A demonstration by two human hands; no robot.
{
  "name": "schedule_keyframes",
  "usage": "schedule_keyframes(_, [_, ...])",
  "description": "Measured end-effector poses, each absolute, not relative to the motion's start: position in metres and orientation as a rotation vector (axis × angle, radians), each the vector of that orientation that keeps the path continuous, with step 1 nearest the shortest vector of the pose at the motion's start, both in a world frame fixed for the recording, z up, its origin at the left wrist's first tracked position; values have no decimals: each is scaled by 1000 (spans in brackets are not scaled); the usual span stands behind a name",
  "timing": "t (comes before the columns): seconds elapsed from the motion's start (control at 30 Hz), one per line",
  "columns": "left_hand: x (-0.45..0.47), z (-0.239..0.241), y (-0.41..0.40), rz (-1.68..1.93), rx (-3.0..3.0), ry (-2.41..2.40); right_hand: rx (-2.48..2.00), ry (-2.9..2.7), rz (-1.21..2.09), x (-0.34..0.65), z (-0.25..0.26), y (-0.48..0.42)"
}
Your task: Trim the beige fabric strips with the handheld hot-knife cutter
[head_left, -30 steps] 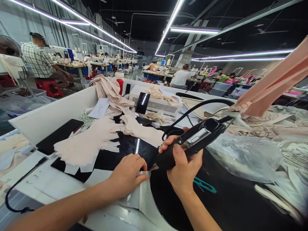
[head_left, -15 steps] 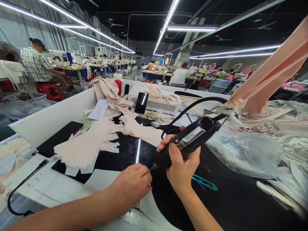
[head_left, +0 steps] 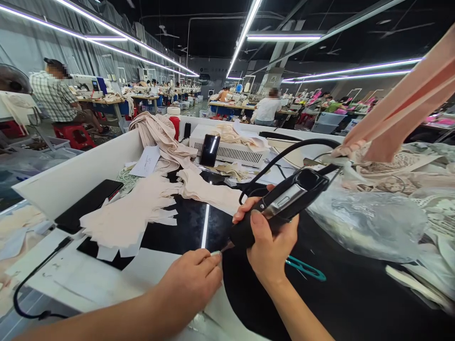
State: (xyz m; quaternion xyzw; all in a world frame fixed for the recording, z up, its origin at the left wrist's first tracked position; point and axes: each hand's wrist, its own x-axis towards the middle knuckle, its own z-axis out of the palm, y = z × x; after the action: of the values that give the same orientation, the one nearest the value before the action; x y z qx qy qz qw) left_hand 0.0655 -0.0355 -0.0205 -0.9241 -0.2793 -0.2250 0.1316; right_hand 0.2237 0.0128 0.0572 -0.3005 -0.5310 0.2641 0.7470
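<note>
My right hand is closed around a black corded hand tool; its thin tip points down and left at the edge of a pale fabric strip. My left hand lies on that strip with fingers curled, pinching its top end right by the tool's tip. The strip rests on a black glossy table top. The tool's black cable loops up and back over the table.
Stacks of cut beige fabric pieces lie left of the hands, with a dark phone beside them. Teal snips lie right of my wrist. A plastic bag of lace, a white box unit and seated workers stand beyond.
My left hand has slid a little down and right along the strip, closing up to the tool's tip. The right hand with the tool has barely shifted.
</note>
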Motion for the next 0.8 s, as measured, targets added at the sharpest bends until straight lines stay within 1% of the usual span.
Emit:
schedule_keyframes(0.23, [65,-20,-38,-583,-2716,-835,-683,-1134,607,223,57,12])
schedule_keyframes(0.63, [66,-19,-38,-680,-2678,-866,-675,-1141,576,223,56,13])
schedule_keyframes(0.8, [66,-24,-37,-658,-2684,-849,-666,-1104,595,224,59,14])
